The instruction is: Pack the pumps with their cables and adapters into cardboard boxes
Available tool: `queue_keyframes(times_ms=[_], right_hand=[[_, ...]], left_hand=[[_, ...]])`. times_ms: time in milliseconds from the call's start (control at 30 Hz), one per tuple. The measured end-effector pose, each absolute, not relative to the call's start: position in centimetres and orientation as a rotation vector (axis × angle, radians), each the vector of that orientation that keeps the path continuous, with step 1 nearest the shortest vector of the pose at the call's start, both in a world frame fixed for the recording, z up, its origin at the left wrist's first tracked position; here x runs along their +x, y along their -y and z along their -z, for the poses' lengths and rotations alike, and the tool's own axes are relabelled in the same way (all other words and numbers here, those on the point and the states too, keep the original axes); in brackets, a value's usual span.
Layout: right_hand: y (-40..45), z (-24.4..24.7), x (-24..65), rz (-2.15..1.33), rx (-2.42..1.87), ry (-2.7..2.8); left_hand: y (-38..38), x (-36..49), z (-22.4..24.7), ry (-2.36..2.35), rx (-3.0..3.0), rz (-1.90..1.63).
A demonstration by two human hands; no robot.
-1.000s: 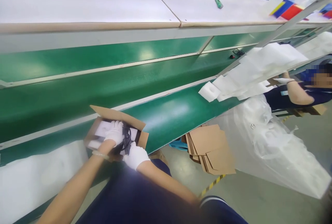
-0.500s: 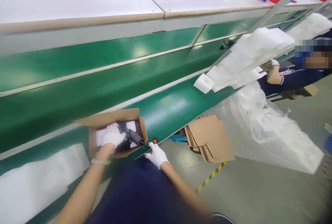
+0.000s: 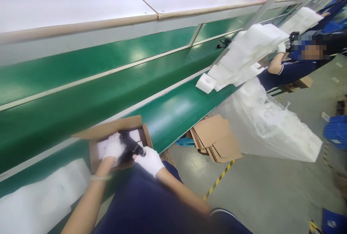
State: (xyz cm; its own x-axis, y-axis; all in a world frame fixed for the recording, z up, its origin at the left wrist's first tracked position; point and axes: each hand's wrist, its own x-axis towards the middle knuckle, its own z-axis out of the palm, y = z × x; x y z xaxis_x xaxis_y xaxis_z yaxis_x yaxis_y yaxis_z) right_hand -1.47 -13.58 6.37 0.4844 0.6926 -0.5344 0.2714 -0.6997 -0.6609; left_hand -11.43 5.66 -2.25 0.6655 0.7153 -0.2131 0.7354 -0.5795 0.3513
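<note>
An open cardboard box sits on the green conveyor belt in front of me. Inside it are white foam pieces and a black corded item, whose exact kind is blurred. My white-gloved left hand reaches into the box, its fingers curled against the left side of the black item. At the near right edge of the box, my gloved right hand is closed on the item's lower right end. The item's underside and part of the foam are hidden.
White foam sheets lie at the left on the belt, with more stacked foam to the right. Flattened cardboard and a big plastic bag stand beside the belt. A co-worker is at the far right.
My right hand has moved left from beside the box to the black item's end. The red-tipped piece near that hand no longer shows. My left hand stays in the box.
</note>
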Motion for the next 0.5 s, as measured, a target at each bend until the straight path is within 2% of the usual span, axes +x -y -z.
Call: queue_keyframes(times_ms=[100, 200, 333, 500], right_hand=[[10.4, -6.3, -0.4, -1.050, -2.374, 0.593], [8.8, -6.7, 0.3, -0.912, -2.496, 0.811], [7.5, -7.2, -0.2, -0.909, -2.480, 1.231], [7.3, -7.3, -0.4, -0.756, -2.660, 1.248]], left_hand=[[-5.4, -11.4, 2.2, -1.169, 2.469, 0.039], [-4.9, -11.9, 2.1, -1.199, 2.463, -0.070], [-4.7, -12.8, 2.9, -1.095, 2.492, -0.335], [-4.9, -13.4, 4.3, -1.094, 2.491, -0.387]])
